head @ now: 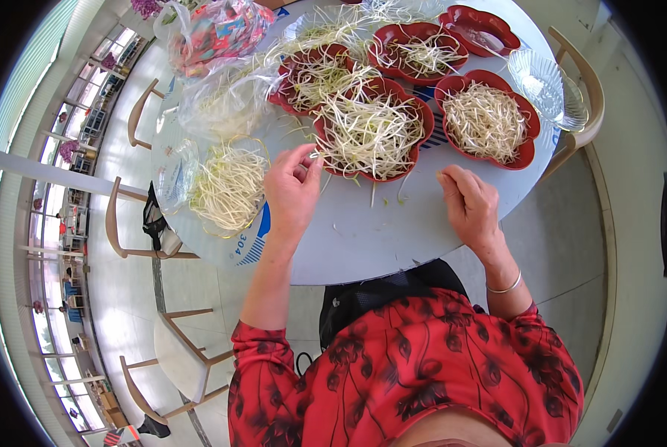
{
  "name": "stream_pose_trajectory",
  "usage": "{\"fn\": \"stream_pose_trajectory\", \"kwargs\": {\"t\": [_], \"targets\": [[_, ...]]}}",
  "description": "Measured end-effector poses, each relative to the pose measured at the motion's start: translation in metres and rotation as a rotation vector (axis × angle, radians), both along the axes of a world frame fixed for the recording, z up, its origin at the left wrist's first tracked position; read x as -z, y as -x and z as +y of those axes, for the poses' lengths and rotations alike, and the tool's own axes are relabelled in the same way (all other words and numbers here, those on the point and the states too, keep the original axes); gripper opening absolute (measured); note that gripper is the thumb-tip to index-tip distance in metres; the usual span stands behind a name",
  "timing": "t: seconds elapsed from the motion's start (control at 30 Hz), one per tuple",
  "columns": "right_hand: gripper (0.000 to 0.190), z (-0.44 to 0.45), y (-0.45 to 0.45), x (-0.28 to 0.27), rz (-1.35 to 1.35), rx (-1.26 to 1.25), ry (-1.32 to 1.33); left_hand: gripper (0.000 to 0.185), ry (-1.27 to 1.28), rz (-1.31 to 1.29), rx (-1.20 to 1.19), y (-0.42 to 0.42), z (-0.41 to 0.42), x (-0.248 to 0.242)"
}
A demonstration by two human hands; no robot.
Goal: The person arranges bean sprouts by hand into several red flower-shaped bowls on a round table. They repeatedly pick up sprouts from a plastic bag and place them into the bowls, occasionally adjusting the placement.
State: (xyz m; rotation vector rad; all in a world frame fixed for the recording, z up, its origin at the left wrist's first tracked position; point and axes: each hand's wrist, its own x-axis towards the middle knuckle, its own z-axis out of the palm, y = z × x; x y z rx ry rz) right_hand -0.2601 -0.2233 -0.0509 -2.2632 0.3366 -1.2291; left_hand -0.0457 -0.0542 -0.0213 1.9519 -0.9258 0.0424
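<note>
My left hand (294, 190) is at the left edge of a red scalloped bowl (426, 129), thumb and forefinger pinched on a small pale piece of bean sprout. Long bean sprouts (370, 137) heap up in this bowl, some hanging over its rim. My right hand (470, 204) hovers over the near right part of the table, fingers curled and thumb against the forefinger; whether anything is inside is hidden. Beyond it stands another red bowl (529, 153) with short, trimmed-looking sprouts (484, 123). Left of my left hand, pale sprouts (227, 190) lie in a gold-rimmed clear dish.
Farther back on the round table (367, 240) are more red bowls, clear plastic bags (221, 106) and a patterned red bag (216, 39). Clear scalloped dishes (537, 84) sit near the right edge. Wooden chairs (588, 95) surround the table; sprout scraps (386, 201) lie before me.
</note>
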Motion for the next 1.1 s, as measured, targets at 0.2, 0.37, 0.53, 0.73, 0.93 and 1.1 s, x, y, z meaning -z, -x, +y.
{"fn": "stream_pose_trajectory", "kwargs": {"t": [0.2, 0.37, 0.53, 0.73, 0.93, 1.1], "targets": [[0.02, 0.003, -0.001, -0.003, -0.024, 0.01, -0.048, 0.024, -0.005, 0.005, 0.015, 0.0, -0.011, -0.004], [0.019, 0.002, -0.001, -0.001, -0.013, -0.024, -0.047, 0.023, 0.027, 0.008, 0.034, 0.005, -0.016, -0.009], [0.022, 0.001, -0.001, -0.002, -0.037, 0.003, -0.016, 0.023, 0.067, 0.022, 0.033, 0.003, -0.017, 0.0], [0.026, -0.002, -0.002, -0.005, -0.027, 0.009, 0.09, 0.022, 0.108, 0.038, 0.032, 0.0, -0.016, 0.004], [0.028, -0.001, -0.009, -0.018, -0.035, 0.042, 0.311, 0.021, 0.12, 0.025, 0.008, 0.0, -0.013, 0.008], [0.026, 0.0, -0.001, -0.002, -0.117, 0.067, 0.16, 0.018, 0.202, 0.049, 0.01, 0.001, -0.013, 0.007]]}}
